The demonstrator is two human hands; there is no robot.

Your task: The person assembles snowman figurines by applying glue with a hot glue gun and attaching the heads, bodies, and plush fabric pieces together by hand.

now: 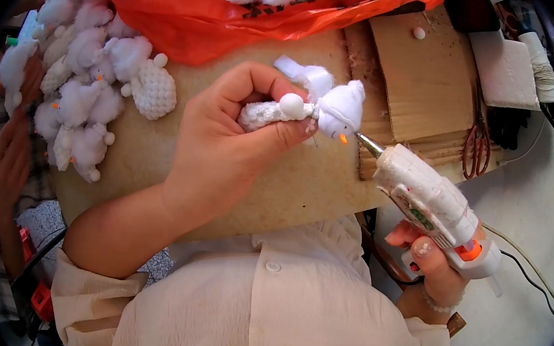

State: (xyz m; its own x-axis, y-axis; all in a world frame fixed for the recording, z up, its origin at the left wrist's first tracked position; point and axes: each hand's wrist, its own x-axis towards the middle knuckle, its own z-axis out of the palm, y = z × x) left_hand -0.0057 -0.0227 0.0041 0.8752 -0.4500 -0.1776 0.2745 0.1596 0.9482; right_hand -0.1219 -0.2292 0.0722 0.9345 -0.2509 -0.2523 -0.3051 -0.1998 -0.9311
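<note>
My left hand is closed around the white knitted body of a small snowman doll. The doll lies sideways, its round head with an orange nose pointing right; white fluff and a pale ribbon stick out behind it. In my right hand is a white hot glue gun, gripped by its handle. The gun's metal nozzle is at the doll's head, close to the nose; whether it touches I cannot tell. A clear glue stick end shows at the gun's back.
Several fluffy white dolls are heaped at the left of the table. A red plastic bag lies at the back. Cardboard, scissors, a foam block and thread are on the right. Another person's hands are at far left.
</note>
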